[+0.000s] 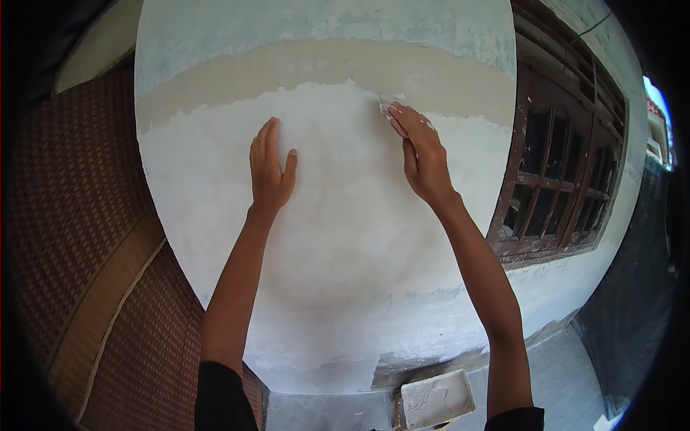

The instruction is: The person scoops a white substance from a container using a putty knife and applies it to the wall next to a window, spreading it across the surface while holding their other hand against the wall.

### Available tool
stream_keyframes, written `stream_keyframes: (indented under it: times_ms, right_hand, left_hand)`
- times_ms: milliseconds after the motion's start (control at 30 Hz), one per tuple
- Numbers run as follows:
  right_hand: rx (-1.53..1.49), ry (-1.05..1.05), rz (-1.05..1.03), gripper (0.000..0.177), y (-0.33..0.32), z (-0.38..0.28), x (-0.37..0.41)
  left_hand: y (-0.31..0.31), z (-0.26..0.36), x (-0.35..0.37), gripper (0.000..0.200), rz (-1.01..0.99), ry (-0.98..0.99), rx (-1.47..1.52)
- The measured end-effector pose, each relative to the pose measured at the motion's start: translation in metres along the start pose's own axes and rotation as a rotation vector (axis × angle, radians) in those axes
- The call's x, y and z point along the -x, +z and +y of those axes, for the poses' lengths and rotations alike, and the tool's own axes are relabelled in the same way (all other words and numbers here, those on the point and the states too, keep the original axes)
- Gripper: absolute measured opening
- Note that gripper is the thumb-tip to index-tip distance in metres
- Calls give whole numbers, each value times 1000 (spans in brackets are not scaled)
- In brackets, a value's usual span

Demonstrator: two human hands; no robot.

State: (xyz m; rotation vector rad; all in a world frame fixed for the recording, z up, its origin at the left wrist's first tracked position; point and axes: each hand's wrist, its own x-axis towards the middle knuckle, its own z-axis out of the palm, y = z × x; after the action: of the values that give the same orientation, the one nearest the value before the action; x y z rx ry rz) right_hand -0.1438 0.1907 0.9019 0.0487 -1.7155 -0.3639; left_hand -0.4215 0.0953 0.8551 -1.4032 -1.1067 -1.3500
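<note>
My right hand is closed around a small, flat putty scraper, its edge against the wall. White paste smears the scraper and my fingers. Most of the scraper's body is hidden behind the hand. Over to the left, my left hand is held up at the wall, fingers stretched out and thumb apart, with nothing in it. A smooth white coat covers the wall around both hands. Above it runs a beige band with a ragged lower border.
A rectangular tray of white paste stands low by the wall's foot, between my arms. A brown wooden window is set in the wall at right. Woven brown matting borders the left side. Grey tiles cover the floor.
</note>
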Motion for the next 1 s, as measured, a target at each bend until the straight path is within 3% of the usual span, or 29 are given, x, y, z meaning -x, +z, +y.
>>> stream_keyframes:
  times_ms: [167, 700, 1000]
  right_hand:
    - [281, -110, -37, 52, 17, 8, 0]
    - [489, -126, -6, 50, 54, 15, 3]
    - [576, -94, -21, 37, 56, 15, -4]
  left_hand:
    - [7, -17, 7, 61, -21, 75, -137]
    - [11, -24, 9, 59, 5, 117, -238]
    - [11, -24, 10, 60, -32, 98, -209]
